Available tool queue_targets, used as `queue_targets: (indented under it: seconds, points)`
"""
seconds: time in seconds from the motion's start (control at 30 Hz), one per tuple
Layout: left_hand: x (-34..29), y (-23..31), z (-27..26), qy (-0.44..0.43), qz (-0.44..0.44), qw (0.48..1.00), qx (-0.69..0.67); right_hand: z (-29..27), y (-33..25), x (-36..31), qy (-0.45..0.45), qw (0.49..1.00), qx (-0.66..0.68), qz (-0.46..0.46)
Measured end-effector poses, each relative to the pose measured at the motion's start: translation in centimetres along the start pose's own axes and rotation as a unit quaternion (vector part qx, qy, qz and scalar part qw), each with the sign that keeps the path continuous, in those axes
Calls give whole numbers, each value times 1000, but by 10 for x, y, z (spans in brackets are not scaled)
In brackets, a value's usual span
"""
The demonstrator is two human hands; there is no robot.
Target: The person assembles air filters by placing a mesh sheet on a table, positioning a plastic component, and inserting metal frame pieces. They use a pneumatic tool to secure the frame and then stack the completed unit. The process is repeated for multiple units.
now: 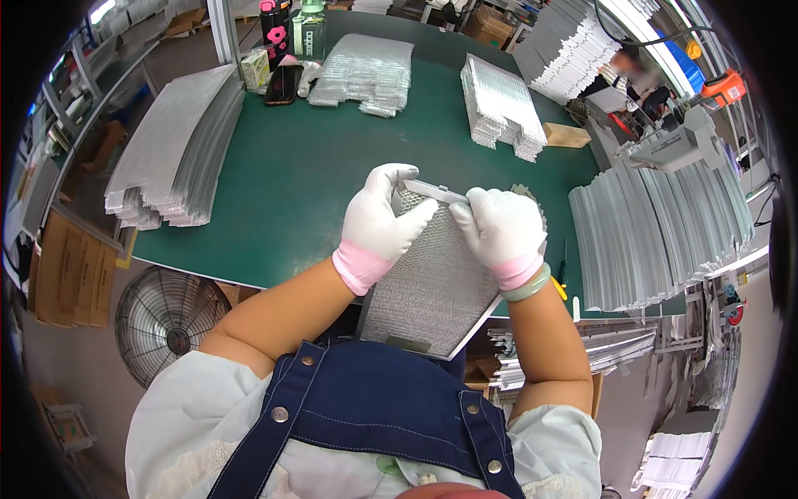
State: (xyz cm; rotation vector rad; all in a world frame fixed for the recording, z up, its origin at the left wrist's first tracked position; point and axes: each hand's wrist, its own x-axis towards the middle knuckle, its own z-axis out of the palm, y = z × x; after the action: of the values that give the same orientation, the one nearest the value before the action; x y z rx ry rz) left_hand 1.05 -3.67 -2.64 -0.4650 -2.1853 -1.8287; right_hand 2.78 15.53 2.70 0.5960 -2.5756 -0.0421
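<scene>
At the near edge of the green bench [316, 175]: a person in white gloves holds a framed mesh filter panel [432, 283] tilted up against their body, its lower end hanging past the bench edge.
Left hand [381, 220]: fingers curled shut over the panel's top left edge, thumb lying across the mesh.
Right hand [500, 229]: fingers closed over the top right corner of the panel's metal frame; a pale green bangle [527, 285] sits on that wrist.
Panel: grey honeycomb mesh inside a thin silver frame, both hands touching its upper end.
Left side of bench: a long fanned stack of mesh sheets [179, 150].
Far side: two more piles of mesh pieces [366, 71], and bottles [293, 29] near the back edge.
Right: rows of metal strips [657, 237] stacked well apart from the hands.
Below the bench: a round fan [166, 320] on the floor.
</scene>
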Motion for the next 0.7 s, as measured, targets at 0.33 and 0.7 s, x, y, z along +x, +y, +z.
queue_targets:
  seconds: [0.33,0.7]
  points:
    - [-7,-26,-11,-98,-52,920,-377,-4,-6,4,-1,989,150,-2]
    - [-13,-23,-15,-56,-74,965,-245,5,-9,5,-21,995,97,-6]
